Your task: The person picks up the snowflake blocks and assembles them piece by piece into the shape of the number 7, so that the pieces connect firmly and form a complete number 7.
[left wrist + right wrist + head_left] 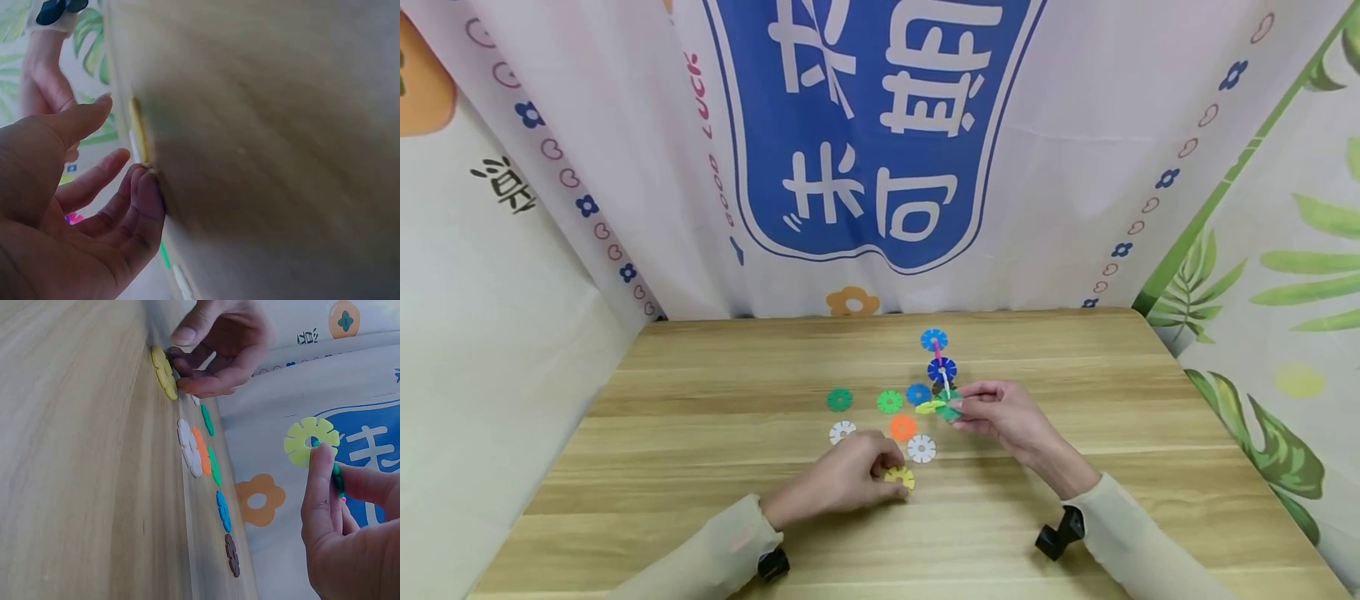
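Note:
My right hand (1011, 421) pinches a green notched disc (950, 406) between thumb and fingers. Slotted into it is a lime-yellow disc (306, 439). A chain runs away from this pair: a white disc seen edge-on, a dark blue disc (942, 370), a pink one on edge and a blue disc (934, 340) at the far end. My left hand (857, 471) is low over the table, its thumb and fingers spread around a yellow disc (901, 477). That disc lies flat on the wood (164, 374), with the fingertips right at its edge.
Between the hands lie loose discs: orange (903, 427), white (922, 448), bright green (890, 402) and blue (917, 394). Farther left are a dark green disc (840, 399) and another white one (842, 432). A brown disc (232, 555) lies under the chain. A printed curtain (1060, 208) hangs behind the table.

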Available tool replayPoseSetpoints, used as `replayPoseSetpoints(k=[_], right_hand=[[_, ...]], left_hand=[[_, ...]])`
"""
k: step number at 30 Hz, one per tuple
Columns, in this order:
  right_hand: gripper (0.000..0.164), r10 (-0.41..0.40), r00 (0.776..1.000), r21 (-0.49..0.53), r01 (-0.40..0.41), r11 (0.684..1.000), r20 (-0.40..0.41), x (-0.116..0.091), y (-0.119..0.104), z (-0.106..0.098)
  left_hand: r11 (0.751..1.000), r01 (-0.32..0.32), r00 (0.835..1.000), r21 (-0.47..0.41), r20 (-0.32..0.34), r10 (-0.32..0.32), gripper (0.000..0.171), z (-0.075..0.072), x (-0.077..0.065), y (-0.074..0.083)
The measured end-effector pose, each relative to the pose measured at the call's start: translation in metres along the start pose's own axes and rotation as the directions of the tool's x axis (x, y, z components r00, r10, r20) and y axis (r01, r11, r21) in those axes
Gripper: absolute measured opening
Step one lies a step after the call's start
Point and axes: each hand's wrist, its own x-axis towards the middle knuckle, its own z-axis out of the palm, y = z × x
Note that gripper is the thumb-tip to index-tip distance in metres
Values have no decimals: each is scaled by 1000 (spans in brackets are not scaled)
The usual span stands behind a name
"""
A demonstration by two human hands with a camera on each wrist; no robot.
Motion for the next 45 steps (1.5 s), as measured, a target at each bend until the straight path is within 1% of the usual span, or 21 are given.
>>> replayPoseSetpoints(k=[5,10,13,18,21,25,29,33,35,38,41,43,45], right_hand=[[35,-4,1000,0,4,1000,0,1,3,-1],[40,-10,1000,-3,10,1000,9,2,7,-1],[41,-12,1000,-7,12,1000,7,3,8,-1],[33,-18,1000,-3,18,1000,13,3,8,-1],[33,-25,999,0,25,1000,21,3,8,-1],[36,-26,999,4,26,1000,30,3,10,-1],[29,-18,1000,13,18,1000,26,5,11,-1],[21,-17,1000,19,16,1000,26,6,10,-1],[21,-18,999,19,17,1000,26,6,9,-1],[24,-20,1000,14,20,1000,20,6,9,-2],[28,-20,1000,15,19,1000,21,5,9,-3],[30,-23,999,15,22,1000,28,3,9,-3],[32,-21,999,12,21,1000,31,2,8,-4]], left_hand=[[999,-2,1000,41,1,2,34,4,-2,0],[998,2,1000,65,9,-2,35,7,-3,1],[998,8,1000,65,13,-9,34,7,-2,0],[998,27,999,48,18,-28,34,6,0,-1],[998,42,999,37,27,-43,34,6,1,-1],[998,56,998,5,36,-56,35,5,1,0],[997,70,996,-41,63,-68,34,5,0,1],[994,100,989,-40,110,-95,31,1,1,3],[994,110,987,-29,122,-105,32,-2,2,4],[993,107,988,-41,118,-102,33,-5,3,4],[991,107,989,-84,111,-98,26,-5,2,4],[985,108,990,-131,105,-95,21,-6,1,3],[974,118,990,-192,95,-101,15,-8,0,1]])
